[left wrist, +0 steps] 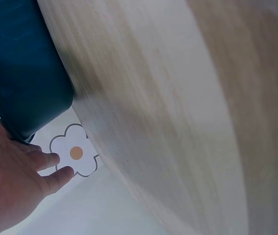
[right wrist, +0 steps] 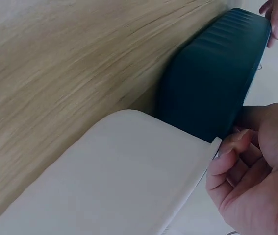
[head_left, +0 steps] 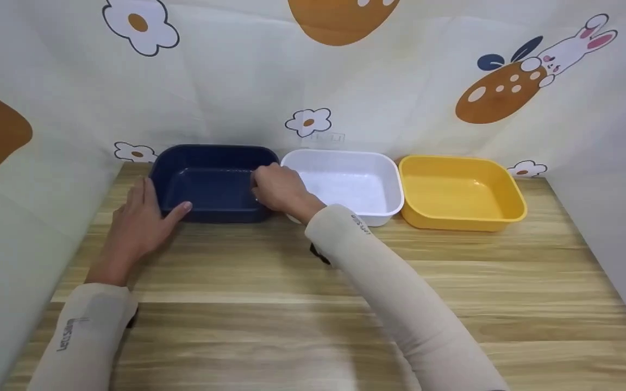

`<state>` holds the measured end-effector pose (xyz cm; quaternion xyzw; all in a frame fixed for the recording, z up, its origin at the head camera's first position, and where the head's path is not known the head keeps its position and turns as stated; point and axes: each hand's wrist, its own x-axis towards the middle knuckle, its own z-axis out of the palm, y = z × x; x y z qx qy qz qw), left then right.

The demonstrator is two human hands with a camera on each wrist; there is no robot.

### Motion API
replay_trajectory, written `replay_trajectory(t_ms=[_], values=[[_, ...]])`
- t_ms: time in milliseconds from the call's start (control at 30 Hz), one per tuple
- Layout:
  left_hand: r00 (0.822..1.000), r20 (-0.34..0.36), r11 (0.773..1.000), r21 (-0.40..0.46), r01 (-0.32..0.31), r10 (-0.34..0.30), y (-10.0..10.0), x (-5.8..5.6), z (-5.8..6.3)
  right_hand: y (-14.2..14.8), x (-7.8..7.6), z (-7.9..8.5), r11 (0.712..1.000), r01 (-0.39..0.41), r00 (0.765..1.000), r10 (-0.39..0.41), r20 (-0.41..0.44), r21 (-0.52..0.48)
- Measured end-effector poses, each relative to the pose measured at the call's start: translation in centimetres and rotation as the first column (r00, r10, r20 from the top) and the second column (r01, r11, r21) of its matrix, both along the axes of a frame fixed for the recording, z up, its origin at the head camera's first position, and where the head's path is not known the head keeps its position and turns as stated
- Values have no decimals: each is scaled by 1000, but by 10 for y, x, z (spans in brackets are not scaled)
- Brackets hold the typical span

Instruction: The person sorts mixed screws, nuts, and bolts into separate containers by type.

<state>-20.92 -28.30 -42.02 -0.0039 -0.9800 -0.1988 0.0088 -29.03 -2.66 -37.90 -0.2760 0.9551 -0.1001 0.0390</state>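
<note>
A navy plastic bin (head_left: 220, 215) sits at the left of a row against the back cloth. My left hand (head_left: 142, 220) rests against its left end, fingers extended along the outer wall and thumb by the front rim. Those fingers (left wrist: 50, 181) look spread and relaxed in the left wrist view. At the opposite end, my right hand (head_left: 280, 187) pinches the navy bin's right rim. In the right wrist view its curled fingers (right wrist: 227, 161) lie outside the rim, beside the white bin (right wrist: 129, 171), while the thumb goes over the navy edge, its tip hidden.
Right of the white bin stands a yellow bin (head_left: 454, 222), close against it. All three stand on a wood-grain table (head_left: 226, 331). A printed cloth (head_left: 226, 81) with flowers hangs directly behind them, and pale walls (head_left: 606, 217) rise at both sides.
</note>
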Motion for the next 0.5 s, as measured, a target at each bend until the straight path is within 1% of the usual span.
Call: replay_trajectory(t_ms=[167, 267, 333, 400, 500], values=[[1000, 12, 1000, 0, -3, 3, 1, -1, 2, 2, 0, 6, 995, 12, 998, -6, 59, -97], [1000, 19, 1000, 3, -1, 1, 1, -2, 2, 4, 0, 12, 982, 51, 987, -22, 158, -183], [1000, 19, 1000, 4, 0, 0, 2, -2, 2, 6, 0, 16, 962, 92, 968, -26, 249, -257], [1000, 14, 1000, 4, 0, 0, 2, -2, 2, 9, 0, 18, 933, 143, 937, -19, 349, -331], [1000, 11, 1000, 5, -4, 4, 1, -1, 1, 16, 1, 21, 884, 201, 892, 13, 451, -423]])
